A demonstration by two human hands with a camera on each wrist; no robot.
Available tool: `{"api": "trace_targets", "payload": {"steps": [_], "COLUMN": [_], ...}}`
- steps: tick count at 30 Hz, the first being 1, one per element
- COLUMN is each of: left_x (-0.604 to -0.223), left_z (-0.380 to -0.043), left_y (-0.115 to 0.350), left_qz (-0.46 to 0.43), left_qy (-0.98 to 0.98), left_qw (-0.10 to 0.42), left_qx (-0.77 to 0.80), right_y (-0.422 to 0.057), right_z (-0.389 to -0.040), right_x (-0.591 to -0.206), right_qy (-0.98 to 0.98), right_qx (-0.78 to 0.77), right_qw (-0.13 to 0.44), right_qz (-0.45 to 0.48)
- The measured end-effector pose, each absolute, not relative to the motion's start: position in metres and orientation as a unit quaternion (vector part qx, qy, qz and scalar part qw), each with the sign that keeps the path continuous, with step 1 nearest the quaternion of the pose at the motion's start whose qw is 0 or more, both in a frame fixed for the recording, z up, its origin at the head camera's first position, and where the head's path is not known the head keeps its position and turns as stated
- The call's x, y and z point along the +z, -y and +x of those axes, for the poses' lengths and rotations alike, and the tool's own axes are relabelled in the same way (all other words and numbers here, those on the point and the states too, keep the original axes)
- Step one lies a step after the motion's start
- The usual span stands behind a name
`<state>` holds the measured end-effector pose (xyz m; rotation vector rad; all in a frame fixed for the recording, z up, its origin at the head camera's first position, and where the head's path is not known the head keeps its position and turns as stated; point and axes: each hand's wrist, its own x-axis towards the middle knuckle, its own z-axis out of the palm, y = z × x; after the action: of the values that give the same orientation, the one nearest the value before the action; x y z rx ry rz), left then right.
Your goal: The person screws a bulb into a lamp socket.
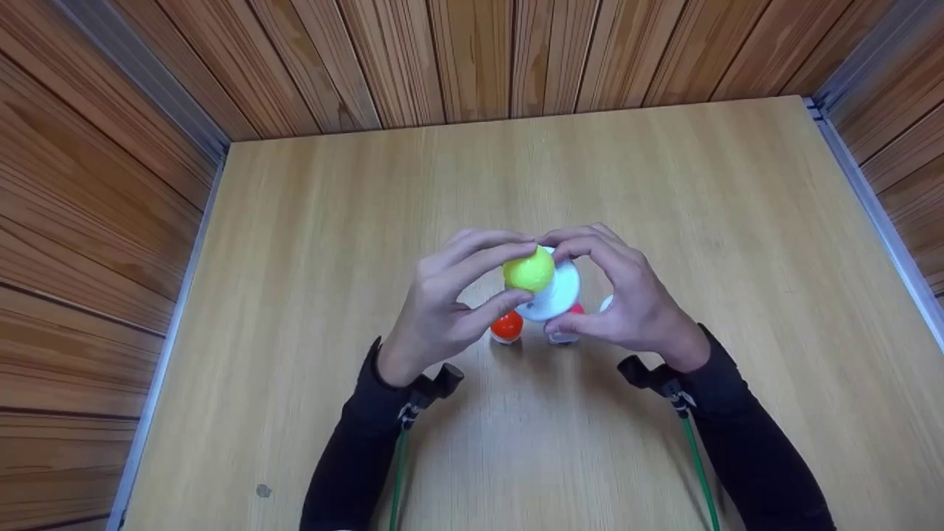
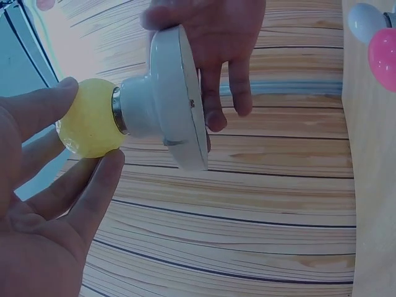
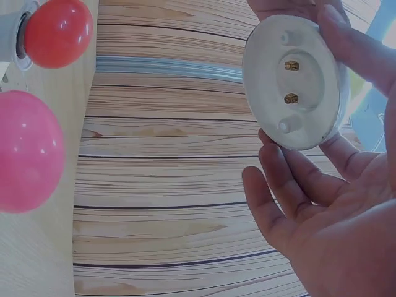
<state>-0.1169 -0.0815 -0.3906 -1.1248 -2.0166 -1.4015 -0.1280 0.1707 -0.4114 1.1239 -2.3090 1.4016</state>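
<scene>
Above the table, my left hand (image 1: 445, 301) pinches a round yellow light bulb (image 1: 528, 271) between thumb and fingers. The bulb's metal collar meets the mouth of a white lamp holder (image 2: 141, 106) in the left wrist view. My right hand (image 1: 636, 304) grips the holder's wide round base (image 1: 563, 291) by its rim, thumb on one side and fingers on the other. In the right wrist view the base's hollow underside (image 3: 260, 93) shows two brass screw terminals (image 3: 291, 65). There the base hides most of the yellow bulb.
Below the hands on the wooden table (image 1: 516, 442) stand a red bulb (image 1: 507, 325) in a white holder, a pink bulb (image 3: 30, 151) and a white bulb (image 2: 365, 23). Wood-panelled walls (image 1: 472, 59) close off the back and sides. A green cable (image 1: 399, 472) runs from each wrist camera.
</scene>
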Motion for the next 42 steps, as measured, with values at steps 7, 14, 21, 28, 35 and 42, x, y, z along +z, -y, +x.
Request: {"api": "trace_targets", "payload": {"steps": [7,14,21,28,35,42], "left_x": [-0.393,-0.392,-0.393,-0.393,-0.394,-0.403], "left_z": [-0.118,-0.117,-0.118,-0.119,-0.12,-0.119], "left_y": [0.08,0.079,0.079,0.081,0.086,0.099], "left_qz": [-0.409,-0.41,-0.406,-0.4,-0.386,-0.354], "left_qy": [0.731,0.736,0.735,0.739,0.753,0.779], "left_qw": [0.216,0.217,0.189,0.177,0.184,0.175], "left_qx": [-0.502,-0.493,-0.509,-0.513,-0.5,-0.486], "right_y": [-0.168,-0.168,-0.168,-0.17,-0.174,-0.186], "right_z": [-0.127,-0.127,-0.127,-0.127,-0.127,-0.128], "right_x": [-0.412,-0.413,-0.411,-0.412,-0.416,-0.419], "right_qy": [0.798,0.809,0.815,0.822,0.824,0.828], "right_qx": [0.45,0.431,0.419,0.422,0.429,0.441], "right_qw": [0.107,0.103,0.096,0.088,0.098,0.101], "right_qz": [0.385,0.387,0.388,0.372,0.357,0.331]}}
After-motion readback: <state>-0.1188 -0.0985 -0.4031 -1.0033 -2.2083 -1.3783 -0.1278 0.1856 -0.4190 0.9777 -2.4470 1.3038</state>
